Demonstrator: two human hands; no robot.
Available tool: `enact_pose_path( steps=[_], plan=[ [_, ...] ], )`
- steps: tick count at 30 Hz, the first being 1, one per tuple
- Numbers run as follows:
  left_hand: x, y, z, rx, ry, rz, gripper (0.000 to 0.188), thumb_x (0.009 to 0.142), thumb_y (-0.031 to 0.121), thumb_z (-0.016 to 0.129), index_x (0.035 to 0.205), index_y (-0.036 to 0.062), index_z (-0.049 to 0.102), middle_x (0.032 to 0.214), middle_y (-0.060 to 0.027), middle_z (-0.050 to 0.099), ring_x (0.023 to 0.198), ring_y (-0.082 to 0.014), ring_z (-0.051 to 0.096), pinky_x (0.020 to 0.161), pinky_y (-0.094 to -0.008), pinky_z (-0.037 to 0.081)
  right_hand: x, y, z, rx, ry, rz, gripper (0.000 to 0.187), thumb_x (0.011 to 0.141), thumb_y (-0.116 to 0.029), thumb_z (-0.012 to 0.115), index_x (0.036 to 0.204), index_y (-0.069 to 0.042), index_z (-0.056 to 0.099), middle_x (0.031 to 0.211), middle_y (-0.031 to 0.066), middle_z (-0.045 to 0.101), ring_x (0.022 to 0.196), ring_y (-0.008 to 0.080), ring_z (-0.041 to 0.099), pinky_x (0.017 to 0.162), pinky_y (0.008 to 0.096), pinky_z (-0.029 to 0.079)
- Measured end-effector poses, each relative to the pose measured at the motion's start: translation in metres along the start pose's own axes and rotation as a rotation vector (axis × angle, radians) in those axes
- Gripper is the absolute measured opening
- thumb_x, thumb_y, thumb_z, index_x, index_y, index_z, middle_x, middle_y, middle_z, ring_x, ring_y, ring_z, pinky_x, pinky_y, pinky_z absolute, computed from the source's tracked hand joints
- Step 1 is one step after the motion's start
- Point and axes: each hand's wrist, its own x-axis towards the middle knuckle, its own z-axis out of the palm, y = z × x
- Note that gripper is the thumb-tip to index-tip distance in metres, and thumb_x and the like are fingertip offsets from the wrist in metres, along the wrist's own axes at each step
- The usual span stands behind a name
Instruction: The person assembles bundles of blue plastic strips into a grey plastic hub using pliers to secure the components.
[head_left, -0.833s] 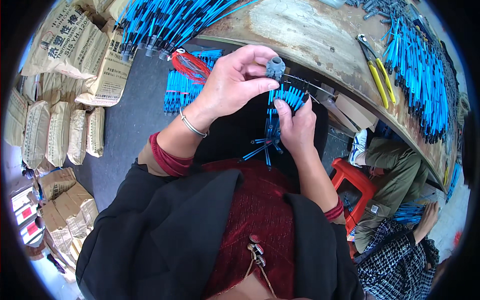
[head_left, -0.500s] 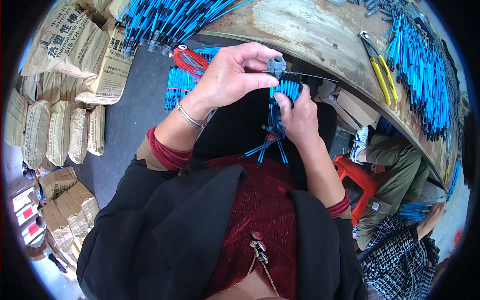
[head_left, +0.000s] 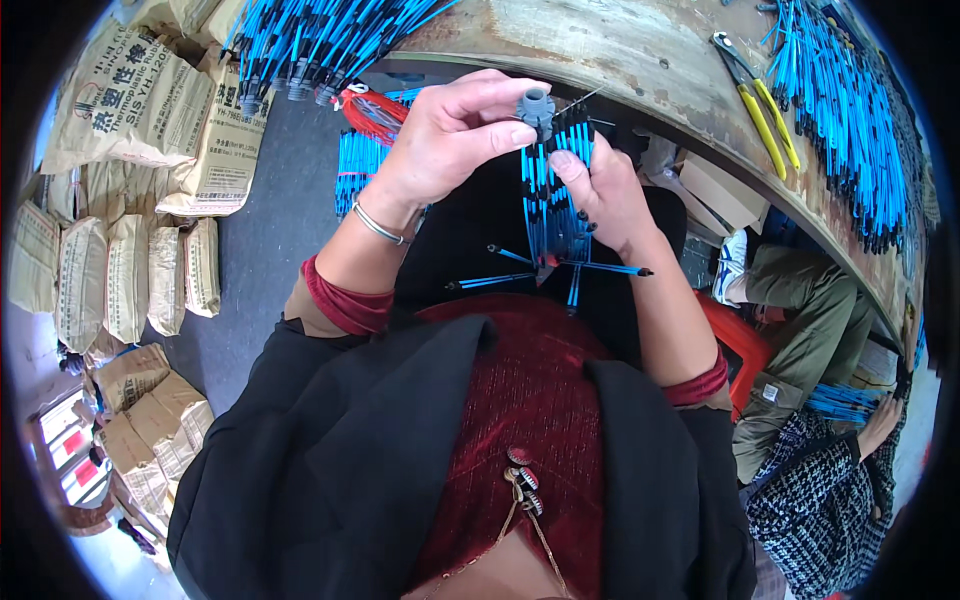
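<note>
Between the thumb and fingers of my left hand [head_left: 420, 150] is a ribbed grey plastic hub [head_left: 537, 112] with a round hole in its top. Blue tubes with black ends [head_left: 532, 185] hang down from beneath it. My right hand [head_left: 612, 195] is closed, its thumb pressed on a row of blue black-tipped tubes [head_left: 574, 138] right beside the hub. A thin metal wire [head_left: 583, 99] sticks out past the row's upper end. Lower down, in front of my chest, several tubes [head_left: 500, 281] splay outward. My right fingers are partly hidden behind the row.
A worn wooden table [head_left: 600, 45] curves across the far side. It bears yellow-handled pliers [head_left: 762, 110] and a heap of blue tubes [head_left: 850, 140]. More bundles [head_left: 310, 40] lie at the far left, near a red bundle [head_left: 375, 115]. Paper sacks [head_left: 125, 110] stand left; a co-worker's hand [head_left: 880, 425] is at right.
Both hands have shifted slightly left with the hub and tubes. The lower tubes now splay wider, and the wire has swung from sloping down rightward to sloping up.
</note>
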Motion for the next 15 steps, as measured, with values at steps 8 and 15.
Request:
enact_pose_path(
  steps=[8,15],
  plan=[
    [-0.007,0.001,0.004,-0.253,0.070,-0.046,0.032,0.078,-0.004,0.063,0.109,-0.0017,0.058,0.096,-0.0050,0.062,0.088,-0.0091,0.059,0.077,-0.0212,0.048,0.000,-0.007,-0.005,-0.021,-0.122,0.016,0.032,0.093,-0.032,0.045,0.092,-0.001,0.054,0.073,0.0097,0.061,0.067,0.0185,0.060,0.065,0.0305,0.047],
    [-0.011,0.003,0.000,-0.086,-0.113,0.060,0.032,0.079,-0.005,0.062,0.110,-0.0022,0.056,0.097,-0.0075,0.063,0.089,-0.0108,0.060,0.079,-0.0224,0.049,0.002,0.003,-0.017,0.196,-0.335,-0.071,0.039,0.092,-0.040,0.043,0.086,-0.003,0.056,0.071,0.0055,0.062,0.066,0.0158,0.060,0.066,0.0289,0.047]
  ],
)
